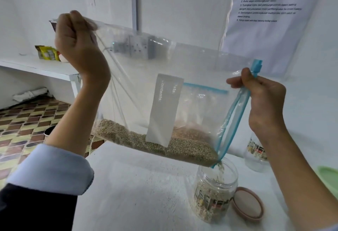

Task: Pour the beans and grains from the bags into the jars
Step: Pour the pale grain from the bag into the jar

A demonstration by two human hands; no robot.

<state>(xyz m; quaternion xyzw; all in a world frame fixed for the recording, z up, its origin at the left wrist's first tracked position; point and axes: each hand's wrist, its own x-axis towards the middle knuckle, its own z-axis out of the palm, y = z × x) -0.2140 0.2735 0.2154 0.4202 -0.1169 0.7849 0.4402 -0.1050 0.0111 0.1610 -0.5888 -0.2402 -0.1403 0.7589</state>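
A large clear zip bag (197, 69) with a blue zip strip hangs tilted above the white table (139, 190). My left hand (76, 42) grips its raised bottom corner. At the bag's mouth, my right hand (263, 99) pinches the zip edge near the blue slider. Greenish-brown grains (161, 144) lie along the low side, and a thin stream falls from the low corner into an open clear jar (215, 194). That jar is partly filled. A white label (164, 110) is stuck on the bag.
A pink jar lid (247, 205) lies right of the jar. A second clear jar (256, 153) stands behind it, and a green lid (329, 179) shows at the right edge. Behind the held bag lies another bag with brownish grains (190, 132). A shelf with packets (47, 53) is at far left.
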